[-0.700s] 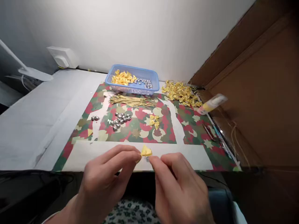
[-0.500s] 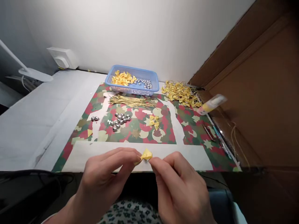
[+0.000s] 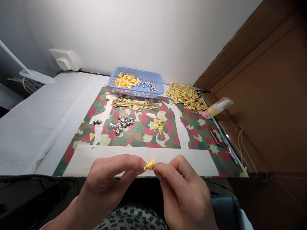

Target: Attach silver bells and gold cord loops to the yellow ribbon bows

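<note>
One small bow of shiny yellow ribbon (image 3: pixel 151 163) is in work now; it is between the two hands, above the white paper strip (image 3: pixel 81 161) at the near edge of the table. The left hand (image 3: pixel 115 177) pinches the left end of this bow between thumb and fingers, and a thin yellow strand shows under these fingers. The right hand (image 3: pixel 184 191) grips the right end with its fingertips. I cannot tell if another small part is hidden inside this grip.

As I judge, this piece is only partly made, because both hands are occupied with it. The tangled heap of yellow bows with thin gold stems (image 3: pixel 185 95), at the far right, seems to be the finished part, and it is already large.

Much material is left. In the blue plastic basket (image 3: pixel 144 92) there are many loose yellow bows (image 3: pixel 126 80) and small silver beads (image 3: pixel 151 85). In front of the basket lies a bundle of straight gold stems (image 3: pixel 134 103), apparently unused. On the patterned red and green covering (image 3: pixel 134 140) lie a group of shiny silver beads (image 3: pixel 123 123), a few more silver beads (image 3: pixel 97 121) farther left, and a little cluster of yellow bows (image 3: pixel 158 126) without visible stems. I suppose that these are parts waiting for their turn.
</note>
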Demonstrator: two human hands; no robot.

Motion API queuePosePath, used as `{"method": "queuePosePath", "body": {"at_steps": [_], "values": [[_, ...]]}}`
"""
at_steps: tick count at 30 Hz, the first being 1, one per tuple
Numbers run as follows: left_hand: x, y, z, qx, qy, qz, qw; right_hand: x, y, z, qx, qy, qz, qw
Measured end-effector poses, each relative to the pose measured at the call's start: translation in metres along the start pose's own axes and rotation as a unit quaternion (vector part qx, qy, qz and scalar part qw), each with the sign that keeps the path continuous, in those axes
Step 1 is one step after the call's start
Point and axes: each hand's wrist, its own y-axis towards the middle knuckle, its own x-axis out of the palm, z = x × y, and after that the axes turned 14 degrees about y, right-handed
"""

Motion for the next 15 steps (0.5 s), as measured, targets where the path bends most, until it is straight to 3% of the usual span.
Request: {"method": "queuePosePath", "body": {"at_steps": [10,15], "values": [[-0.002,0.003,0.004,-0.006,-0.033,-0.017,0.999,0.019,-0.006,-0.006,0.05,0.076,0.069,0.993],[0.003,0.002,0.005,-0.004,-0.044,0.034,0.998,0.02,-0.008,-0.004,0.071,0.123,0.08,0.987]]}}
